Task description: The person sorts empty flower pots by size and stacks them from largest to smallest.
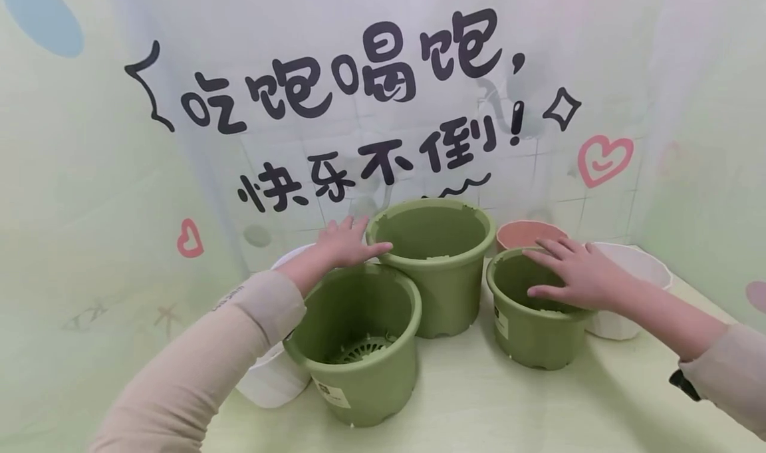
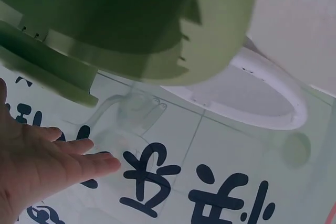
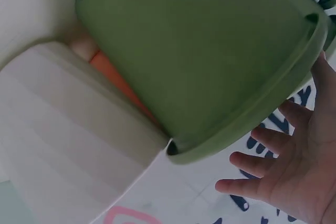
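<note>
Three green plastic pots stand on the table: a tall one in the middle [image 1: 445, 300], a front-left one [image 1: 371, 390] and a smaller right one [image 1: 538, 343]. My left hand [image 1: 350, 242] is above the back of the front-left pot, its thumb overlapping the tall pot's rim in the head view. In the left wrist view, that hand's fingers [image 2: 79, 161] are spread and hold nothing. Over the right pot's opening hovers my right hand [image 1: 577, 277], palm down with fingers apart. The right wrist view shows its fingers [image 3: 257, 166] extended beside the green rim, gripping nothing.
White pots stand behind my left forearm [image 1: 275, 380] and at the far right [image 1: 634, 267]. A coral pot [image 1: 529, 232] sits behind the right green pot. Printed curtain-like sheeting [image 1: 335, 34] with dark lettering closes off the back. The pale table [image 1: 479, 406] extends in front.
</note>
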The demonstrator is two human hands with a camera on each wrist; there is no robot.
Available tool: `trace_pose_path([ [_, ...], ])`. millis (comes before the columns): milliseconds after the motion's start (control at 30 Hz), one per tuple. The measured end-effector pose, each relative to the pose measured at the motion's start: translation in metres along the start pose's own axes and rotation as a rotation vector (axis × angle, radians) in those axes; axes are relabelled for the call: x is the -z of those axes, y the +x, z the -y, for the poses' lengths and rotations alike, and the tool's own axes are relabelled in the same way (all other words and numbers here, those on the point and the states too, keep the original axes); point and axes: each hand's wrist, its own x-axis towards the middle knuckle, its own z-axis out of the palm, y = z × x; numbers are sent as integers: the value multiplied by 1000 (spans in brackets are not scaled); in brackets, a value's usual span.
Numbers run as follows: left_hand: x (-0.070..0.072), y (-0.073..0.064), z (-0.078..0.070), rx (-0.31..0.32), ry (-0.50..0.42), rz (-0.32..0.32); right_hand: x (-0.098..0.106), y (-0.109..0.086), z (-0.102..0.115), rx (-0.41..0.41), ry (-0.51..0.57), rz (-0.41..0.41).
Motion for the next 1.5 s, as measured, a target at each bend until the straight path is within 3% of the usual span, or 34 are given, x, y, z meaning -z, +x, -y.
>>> trace_pose_path([
  [167, -6, 8, -4, 31, -21, 6, -2, -15, 14, 25, 37, -22],
  [400, -8, 16, -3, 37, -66, 44, -15, -38, 24, -53, 76, 27],
  [467, -8, 17, -1, -2, -95, 56, -20, -42, 24, -63, 88, 30],
  [633, -5, 18, 3, -174, -202, 122, -25, -50, 18, -39, 198, -1],
  [733, -3, 20, 5, -222, -239, 154, -28, -53, 13, -8, 265, -41],
  [1033, -4, 24, 7, -201, -270, 164, -29, -56, 6, 50, 366, -100],
  [1167, -3, 23, 5, -172, -260, 159, -22, -55, 3, -2, 456, -121],
  [1267, -1, 21, 3, -158, -250, 166, -15, -52, 0, -57, 444, -157],
  [1367, 2, 20, 1, -135, -222, 182, -7, -43, 7, -70, 405, -173],
  [1500, 6, 20, -1, -104, -159, 203, 7, -20, 35, -12, 407, -167],
])
